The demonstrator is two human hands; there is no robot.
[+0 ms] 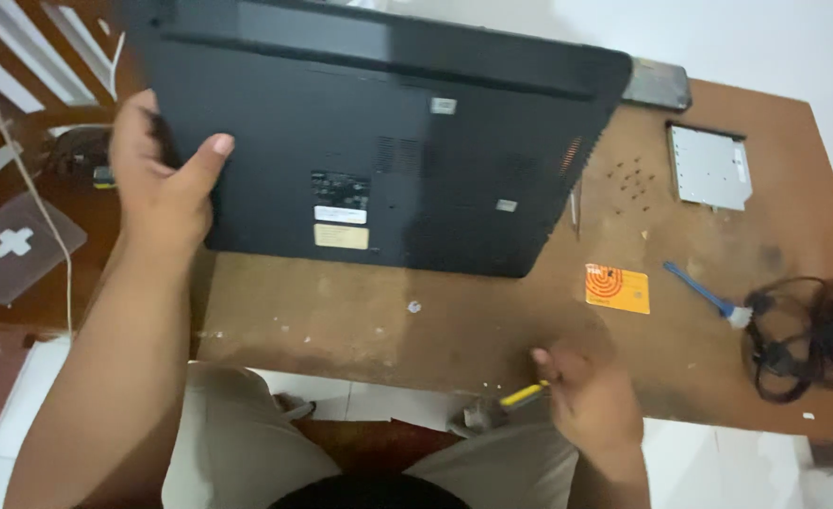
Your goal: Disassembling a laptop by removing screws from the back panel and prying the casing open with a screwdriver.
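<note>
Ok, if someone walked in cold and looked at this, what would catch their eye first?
Most likely the big black laptop, turned underside up at the far left of the brown table, its left edge gripped by the left hand. Next, the bright orange card lying flat to the right of centre, with a blue brush beside it. The right hand sits at the near edge, closed around a yellow-handled tool.

Your bench layout, left to right

Your left hand (157,184) grips the left edge of the black plastic upturned laptop (379,141) on the brown wooden bench (341,320). Right of it lie small dark screws (631,177), then the flat silver metal drive (710,168). Nearer you sit the orange card (617,288), blue-handled brush (707,296) and coiled black cable (808,335); your right hand (586,396) is at the front edge.
</note>
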